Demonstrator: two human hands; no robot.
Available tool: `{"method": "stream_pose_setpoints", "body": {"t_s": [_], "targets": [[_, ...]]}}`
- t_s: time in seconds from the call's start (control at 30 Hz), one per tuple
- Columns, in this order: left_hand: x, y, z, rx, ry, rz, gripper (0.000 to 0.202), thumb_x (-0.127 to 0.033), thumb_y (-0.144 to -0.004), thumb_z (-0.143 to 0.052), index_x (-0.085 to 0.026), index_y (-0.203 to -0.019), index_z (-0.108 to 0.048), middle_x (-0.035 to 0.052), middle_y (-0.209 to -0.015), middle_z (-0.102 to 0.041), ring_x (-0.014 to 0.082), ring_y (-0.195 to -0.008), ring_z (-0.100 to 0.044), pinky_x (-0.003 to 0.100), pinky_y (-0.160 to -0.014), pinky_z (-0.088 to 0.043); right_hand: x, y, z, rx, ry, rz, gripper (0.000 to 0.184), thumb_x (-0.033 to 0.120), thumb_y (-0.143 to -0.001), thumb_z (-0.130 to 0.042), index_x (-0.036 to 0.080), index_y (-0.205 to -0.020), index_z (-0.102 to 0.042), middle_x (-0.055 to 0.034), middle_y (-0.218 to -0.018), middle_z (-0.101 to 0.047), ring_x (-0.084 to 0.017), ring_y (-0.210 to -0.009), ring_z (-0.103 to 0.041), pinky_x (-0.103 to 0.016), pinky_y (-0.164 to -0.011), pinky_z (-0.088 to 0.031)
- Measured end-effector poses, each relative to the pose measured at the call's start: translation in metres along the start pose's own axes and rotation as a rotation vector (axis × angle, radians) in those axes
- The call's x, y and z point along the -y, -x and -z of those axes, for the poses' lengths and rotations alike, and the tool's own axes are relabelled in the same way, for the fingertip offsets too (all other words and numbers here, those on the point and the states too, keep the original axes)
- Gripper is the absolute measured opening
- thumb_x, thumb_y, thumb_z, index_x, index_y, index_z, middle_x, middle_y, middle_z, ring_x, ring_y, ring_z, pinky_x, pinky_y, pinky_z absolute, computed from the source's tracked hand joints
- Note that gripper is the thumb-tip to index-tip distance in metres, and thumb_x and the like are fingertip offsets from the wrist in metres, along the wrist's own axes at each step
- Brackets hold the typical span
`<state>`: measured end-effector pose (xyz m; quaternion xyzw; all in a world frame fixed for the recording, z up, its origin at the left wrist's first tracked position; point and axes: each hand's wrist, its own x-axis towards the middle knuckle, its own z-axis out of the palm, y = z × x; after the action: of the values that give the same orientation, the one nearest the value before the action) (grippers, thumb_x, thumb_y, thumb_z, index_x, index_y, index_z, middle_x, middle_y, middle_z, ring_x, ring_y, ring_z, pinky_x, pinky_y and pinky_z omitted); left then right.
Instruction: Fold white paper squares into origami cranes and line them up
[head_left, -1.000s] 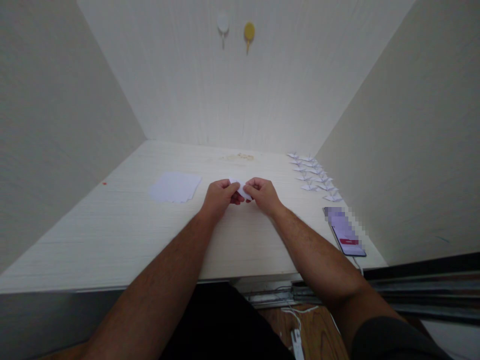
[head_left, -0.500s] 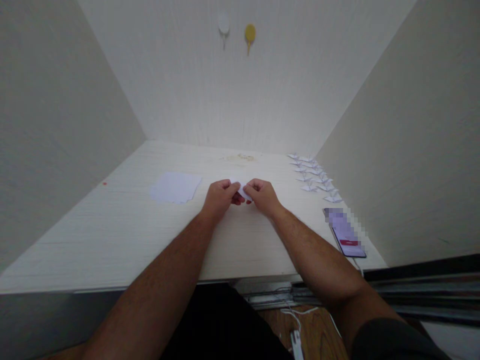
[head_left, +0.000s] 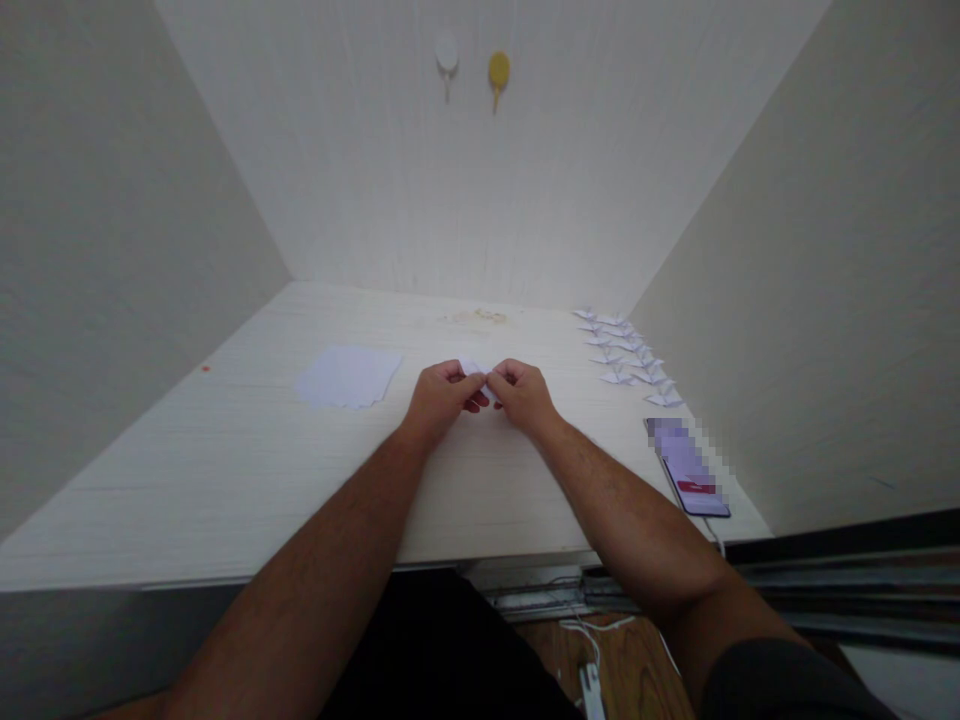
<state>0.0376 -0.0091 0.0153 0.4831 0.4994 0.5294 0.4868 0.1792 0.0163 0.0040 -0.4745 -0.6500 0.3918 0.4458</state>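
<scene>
One small white paper [head_left: 471, 366] was pinched by the left hand [head_left: 441, 394] and the right hand [head_left: 523, 392], thumbs nearly meeting, over the table [head_left: 480, 490], well back from its front edge. One fanned stack of sheets [head_left: 351, 377] lay left; perhaps eleven folded paper birds [head_left: 617, 378], hard to separate, stood in two rows near the right edge, beside one phone [head_left: 686, 468].

No legible text, label, brand or number found. Phone screen [head_left: 688, 468], right of the fingers [head_left: 498, 383]: partly pixelated, unreadable.
</scene>
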Motion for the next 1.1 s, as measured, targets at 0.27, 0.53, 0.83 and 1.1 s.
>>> {"method": "stream_pose_setpoints", "body": {"t_s": [0.27, 0.53, 0.83, 1.1], "targets": [[-0.0041, 0.0013, 0.0017, -0.057, -0.091, -0.073, 0.016, -0.027, -0.072, -0.065, -0.015, -0.063, -0.06, -0.0005, -0.048, -0.058, 0.0097, -0.041, -0.05, 0.023, -0.043, -0.039, 0.0056, 0.0013, 0.0017, 0.076, -0.184, -0.015, 0.02, 0.036, -0.07, -0.065, 0.019, -0.064, -0.057, 0.0037, -0.052, -0.057, -0.009, -0.047, -0.051, -0.022, -0.047, -0.042], [-0.006, 0.0025, 0.0005, -0.072, -0.133, -0.081, 0.018, -0.026, -0.072, -0.063, -0.016, -0.059, -0.058, -0.0016, -0.047, -0.056, 0.009, -0.042, -0.048, 0.022, -0.045, -0.037, 0.0023, -0.0006, 0.0028, 0.098, -0.157, 0.013, 0.022, 0.037, -0.069, -0.069, 0.019, -0.065, -0.057, 0.0033, -0.053, -0.057, -0.009, -0.048, -0.051, -0.023, -0.047, -0.04], [-0.0015, 0.0002, 0.0022, -0.07, -0.133, -0.123, 0.017, -0.031, -0.073, -0.065, -0.016, -0.065, -0.06, -0.0021, -0.051, -0.057, 0.0097, -0.045, -0.048, 0.022, -0.046, -0.037, 0.0004, -0.0015, 0.0032, 0.096, -0.116, 0.009, 0.023, 0.039, -0.071, -0.067, 0.018, -0.068, -0.058, 0.002, -0.056, -0.058, -0.011, -0.049, -0.053, -0.024, -0.049, -0.039], [-0.0013, 0.0016, 0.0005, -0.127, -0.049, -0.083, 0.018, -0.025, -0.066, -0.066, -0.017, -0.056, -0.054, -0.0054, -0.046, -0.048, 0.0077, -0.044, -0.041, 0.022, -0.045, -0.031, 0.0011, 0.0013, 0.0038, 0.086, 0.017, 0.098, 0.022, 0.035, -0.072, -0.065, 0.019, -0.062, -0.054, 0.0054, -0.054, -0.048, -0.008, -0.05, -0.038, -0.024, -0.05, -0.029]]}}
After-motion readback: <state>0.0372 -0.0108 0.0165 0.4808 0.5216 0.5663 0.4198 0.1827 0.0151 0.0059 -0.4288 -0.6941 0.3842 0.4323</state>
